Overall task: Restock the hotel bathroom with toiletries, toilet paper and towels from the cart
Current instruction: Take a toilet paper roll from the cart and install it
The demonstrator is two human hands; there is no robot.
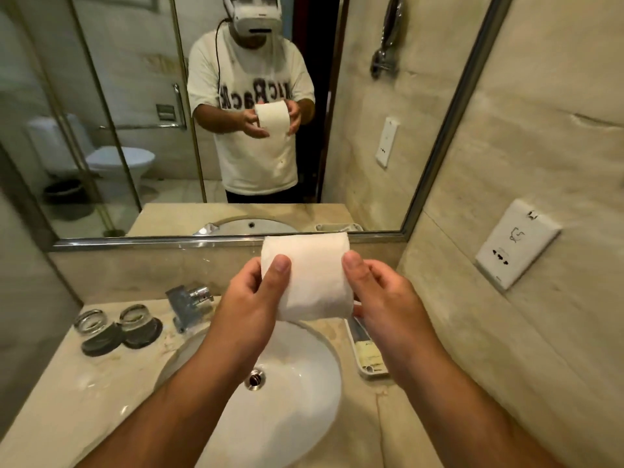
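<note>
The left hand (250, 292) and right hand (381, 292) are pinching opposite sides of the roughly upright toilet paper roll (310, 275), equally near, over the sink (297, 417).

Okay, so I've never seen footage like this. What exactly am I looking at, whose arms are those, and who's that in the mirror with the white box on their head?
There is no machine here. A person wears a camera on the head, and this one picture looks forward and down from it, so the arms are that person's own. The mirror shows the same person from the front, wearing the white headset. The left hand and right hand both hold a roll of toilet paper above the white sink. On the stone counter, to the left, two glasses stand on dark coasters beside the chrome tap. To the right lies a white tray with small items in it.
</note>
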